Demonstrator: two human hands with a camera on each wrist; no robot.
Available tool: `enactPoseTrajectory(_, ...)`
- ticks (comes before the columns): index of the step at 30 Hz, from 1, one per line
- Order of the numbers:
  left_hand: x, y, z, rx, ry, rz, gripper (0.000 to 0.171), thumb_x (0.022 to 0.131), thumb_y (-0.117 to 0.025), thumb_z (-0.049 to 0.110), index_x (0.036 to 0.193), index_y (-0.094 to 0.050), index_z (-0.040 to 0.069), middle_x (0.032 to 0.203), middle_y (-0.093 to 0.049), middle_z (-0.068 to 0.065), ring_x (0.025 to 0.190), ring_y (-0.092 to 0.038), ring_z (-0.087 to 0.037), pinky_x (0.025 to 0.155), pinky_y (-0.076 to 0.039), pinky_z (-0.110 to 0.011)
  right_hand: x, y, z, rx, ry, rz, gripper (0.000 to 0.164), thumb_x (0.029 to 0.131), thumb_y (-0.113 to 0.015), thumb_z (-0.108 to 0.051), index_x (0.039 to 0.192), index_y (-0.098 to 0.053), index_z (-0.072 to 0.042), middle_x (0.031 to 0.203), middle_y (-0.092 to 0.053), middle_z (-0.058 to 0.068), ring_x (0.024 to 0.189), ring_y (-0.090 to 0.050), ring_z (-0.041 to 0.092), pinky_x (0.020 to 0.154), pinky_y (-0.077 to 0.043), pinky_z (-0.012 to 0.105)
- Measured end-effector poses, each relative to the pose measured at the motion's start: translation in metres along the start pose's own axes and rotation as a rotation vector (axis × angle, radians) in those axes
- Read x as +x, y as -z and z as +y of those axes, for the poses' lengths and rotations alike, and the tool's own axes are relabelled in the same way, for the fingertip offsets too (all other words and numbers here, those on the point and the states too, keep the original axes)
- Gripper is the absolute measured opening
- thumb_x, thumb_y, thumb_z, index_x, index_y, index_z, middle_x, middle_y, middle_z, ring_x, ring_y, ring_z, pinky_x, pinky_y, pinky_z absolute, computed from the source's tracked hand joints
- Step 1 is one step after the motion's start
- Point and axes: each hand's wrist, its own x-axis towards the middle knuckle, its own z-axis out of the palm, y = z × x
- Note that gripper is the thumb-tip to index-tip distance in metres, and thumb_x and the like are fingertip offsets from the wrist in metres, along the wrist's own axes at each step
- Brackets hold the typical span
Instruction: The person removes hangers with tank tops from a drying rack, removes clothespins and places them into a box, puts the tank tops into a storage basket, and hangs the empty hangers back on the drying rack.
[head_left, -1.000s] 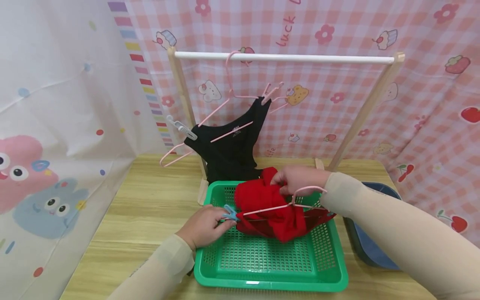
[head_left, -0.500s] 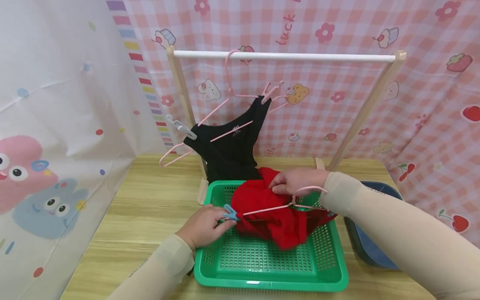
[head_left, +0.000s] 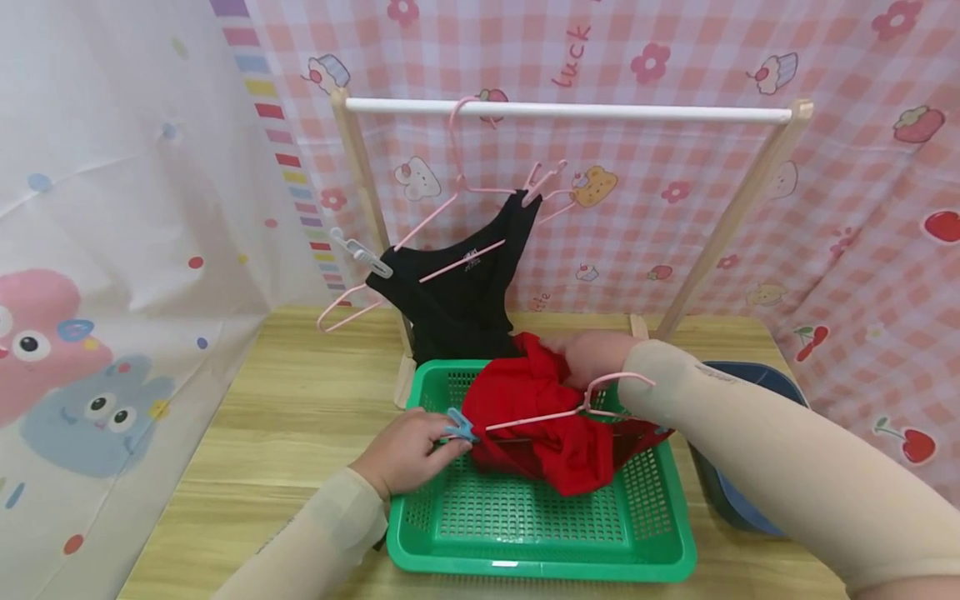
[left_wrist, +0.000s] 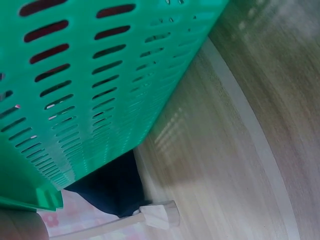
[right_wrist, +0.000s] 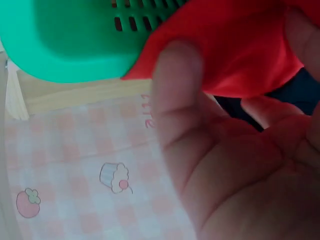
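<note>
My left hand (head_left: 405, 454) holds the left end of a pink hanger (head_left: 536, 419), at a blue clothespin (head_left: 461, 425) that clips a red garment (head_left: 513, 390) there. The garment lies bunched over the back of a green perforated basket (head_left: 540, 565), with the hanger across it. At the garment's far side is my right hand (head_left: 596, 357), its fingertips partly hidden in the head view. In the right wrist view its thumb (right_wrist: 177, 75) stands apart from the other fingers beside the red cloth. The left wrist view shows mostly the basket's outer wall (left_wrist: 100, 75).
Behind the basket, a black tank top (head_left: 468, 287) hangs on another pink hanger from a rack's white bar (head_left: 637, 111). A grey clothespin (head_left: 367, 257) and a pink clothespin (head_left: 536, 185) hold its straps. A dark blue bin (head_left: 750, 508) stands right of the basket.
The red garment has been pulled and spread, its lower folds shifting toward the front. My right hand's fingers have loosened at the cloth's far edge. My left hand stays put.
</note>
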Motion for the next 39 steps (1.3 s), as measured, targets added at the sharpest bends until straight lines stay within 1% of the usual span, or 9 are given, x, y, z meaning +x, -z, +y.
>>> enactPoseTrajectory(5,-0.001,0.0,0.0,0.009,0.008,-0.005,0.035,0.092,-0.042,0.054,0.087,-0.067,0.03,0.079,-0.059,0.027,0.075,-0.052,0.005,0.075,-0.044,-0.023,-0.001,0.0,-0.003,-0.005,0.068,0.07,0.043,0.088,-0.059,-0.021,0.131,-0.053,-0.027,0.106,-0.063,0.0,0.084,-0.054,0.017,0.081,-0.046,0.035)
enactPoseTrajectory(9,-0.001,0.0,0.0,0.011,0.017,-0.007,0.036,0.092,-0.041,0.055,0.085,-0.066,0.03,0.077,-0.058,0.027,0.073,-0.051,0.005,0.075,-0.044,-0.023,-0.001,0.001,-0.005,0.001,0.096,0.138,0.029,0.089,-0.057,-0.014,0.116,-0.065,-0.021,0.104,-0.066,0.002,0.088,-0.057,0.017,0.089,-0.046,0.04)
enactPoseTrajectory(16,-0.001,0.0,0.0,0.012,0.014,-0.007,0.035,0.093,-0.042,0.053,0.085,-0.067,0.03,0.077,-0.058,0.027,0.073,-0.052,0.005,0.075,-0.044,-0.024,0.004,0.003,-0.006,-0.105,0.128,0.213,0.016,0.084,-0.059,-0.009,0.092,-0.07,-0.018,0.084,-0.065,0.002,0.079,-0.059,0.018,0.083,-0.05,0.039)
enactPoseTrajectory(20,-0.001,0.001,0.001,0.007,0.021,-0.012,0.034,0.093,-0.042,0.053,0.087,-0.067,0.03,0.079,-0.059,0.027,0.074,-0.052,0.005,0.075,-0.044,-0.024,0.006,0.002,-0.003,-0.15,0.152,0.265,0.016,0.085,-0.057,-0.008,0.09,-0.069,-0.017,0.085,-0.066,0.004,0.08,-0.061,0.02,0.081,-0.05,0.04)
enactPoseTrajectory(23,-0.001,0.001,0.001,0.0,0.022,-0.019,0.034,0.093,-0.043,0.052,0.087,-0.067,0.029,0.078,-0.059,0.027,0.073,-0.052,0.004,0.075,-0.045,-0.024,0.006,0.002,0.0,-0.134,0.155,0.276,0.017,0.086,-0.057,-0.009,0.093,-0.07,-0.018,0.088,-0.066,0.002,0.08,-0.06,0.019,0.081,-0.05,0.039)
enactPoseTrajectory(28,0.0,0.001,0.001,-0.005,0.012,-0.015,0.034,0.093,-0.044,0.052,0.084,-0.067,0.028,0.074,-0.056,0.027,0.072,-0.051,0.004,0.075,-0.044,-0.024,0.0,0.005,0.004,-0.04,0.173,0.272,0.02,0.086,-0.056,-0.01,0.098,-0.069,-0.017,0.094,-0.067,0.001,0.082,-0.059,0.016,0.084,-0.049,0.038)
enactPoseTrajectory(32,0.0,0.001,0.002,-0.008,0.005,-0.005,0.032,0.093,-0.045,0.05,0.084,-0.067,0.028,0.075,-0.057,0.027,0.073,-0.052,0.005,0.075,-0.045,-0.024,-0.007,0.011,0.004,-0.036,0.214,0.258,0.019,0.086,-0.058,-0.012,0.101,-0.068,-0.018,0.099,-0.067,0.001,0.085,-0.06,0.016,0.085,-0.049,0.037)
enactPoseTrajectory(35,0.0,0.001,0.002,-0.007,0.002,0.001,0.031,0.093,-0.046,0.05,0.085,-0.067,0.028,0.076,-0.058,0.027,0.074,-0.052,0.005,0.076,-0.045,-0.024,-0.015,0.015,0.0,0.019,0.202,0.189,0.018,0.085,-0.063,-0.017,0.102,-0.068,-0.022,0.096,-0.066,-0.003,0.083,-0.057,0.014,0.083,-0.049,0.035)
enactPoseTrajectory(39,0.0,0.0,0.002,0.002,-0.005,0.011,0.03,0.093,-0.047,0.048,0.086,-0.068,0.027,0.079,-0.06,0.026,0.076,-0.054,0.004,0.076,-0.045,-0.024,-0.025,0.015,-0.008,0.112,0.208,0.025,0.012,0.085,-0.063,-0.018,0.091,-0.066,-0.028,0.081,-0.063,-0.008,0.074,-0.054,0.011,0.072,-0.047,0.029)
